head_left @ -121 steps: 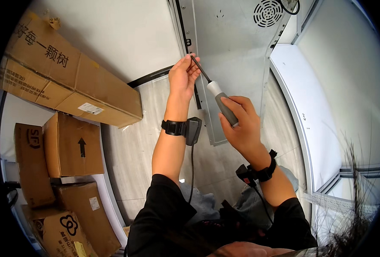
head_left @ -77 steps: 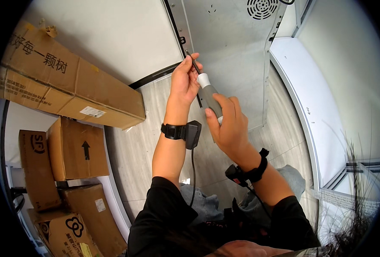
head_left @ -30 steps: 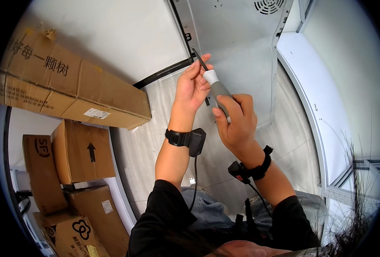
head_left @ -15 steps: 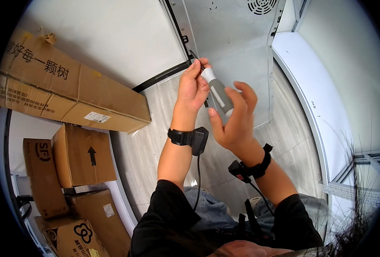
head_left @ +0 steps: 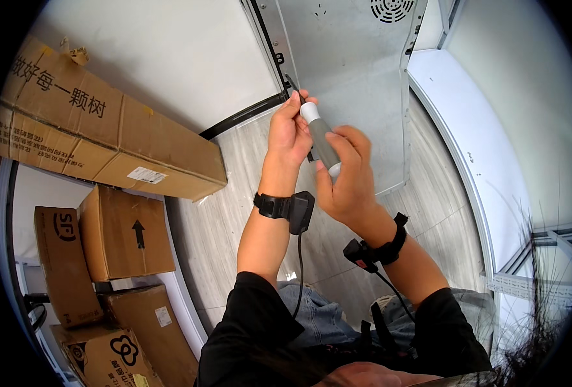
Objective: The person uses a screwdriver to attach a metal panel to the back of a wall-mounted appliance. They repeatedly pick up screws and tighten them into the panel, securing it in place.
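Head view: screwdriver (head_left: 325, 137) tilted, its tip at a metal panel's (head_left: 357, 90) left edge.
Left hand (head_left: 288, 134) pinches the dark shaft; right hand (head_left: 349, 184) has thumb and fingers clamped on the handle's end; 5 cardboard boxes (head_left: 128, 235) at left.

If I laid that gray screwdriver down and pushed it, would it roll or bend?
The screwdriver would probably roll, since its handle looks rounded. It likely won't bend: its thin dark shaft looks straight and metallic.
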The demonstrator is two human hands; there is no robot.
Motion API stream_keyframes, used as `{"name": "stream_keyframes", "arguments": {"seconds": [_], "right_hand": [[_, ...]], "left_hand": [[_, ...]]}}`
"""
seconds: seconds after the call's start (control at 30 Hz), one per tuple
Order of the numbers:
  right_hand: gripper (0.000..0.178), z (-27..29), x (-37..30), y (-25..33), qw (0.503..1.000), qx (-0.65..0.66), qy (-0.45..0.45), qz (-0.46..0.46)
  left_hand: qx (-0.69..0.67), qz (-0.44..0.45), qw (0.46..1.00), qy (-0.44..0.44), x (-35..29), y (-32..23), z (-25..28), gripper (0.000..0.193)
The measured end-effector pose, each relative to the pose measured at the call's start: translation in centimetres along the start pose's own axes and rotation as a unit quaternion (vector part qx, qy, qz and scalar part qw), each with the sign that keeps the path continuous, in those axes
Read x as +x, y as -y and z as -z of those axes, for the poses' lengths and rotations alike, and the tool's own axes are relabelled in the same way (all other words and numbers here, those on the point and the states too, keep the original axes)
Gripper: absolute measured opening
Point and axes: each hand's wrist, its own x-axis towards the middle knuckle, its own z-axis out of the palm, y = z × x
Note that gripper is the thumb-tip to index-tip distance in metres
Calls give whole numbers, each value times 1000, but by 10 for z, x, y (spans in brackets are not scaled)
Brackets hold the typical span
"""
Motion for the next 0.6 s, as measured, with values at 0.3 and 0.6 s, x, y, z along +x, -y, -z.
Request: {"name": "stream_keyframes", "arguments": {"seconds": [0.3,0.6], "right_hand": [[46,14,1,9,980,-27,130,-145],[53,9,-3,4,992,-33,95,-73]], "left_hand": [[-8,15,999,47,0,2,-3,25],[29,33,993,108,4,-2,8,20]]}}
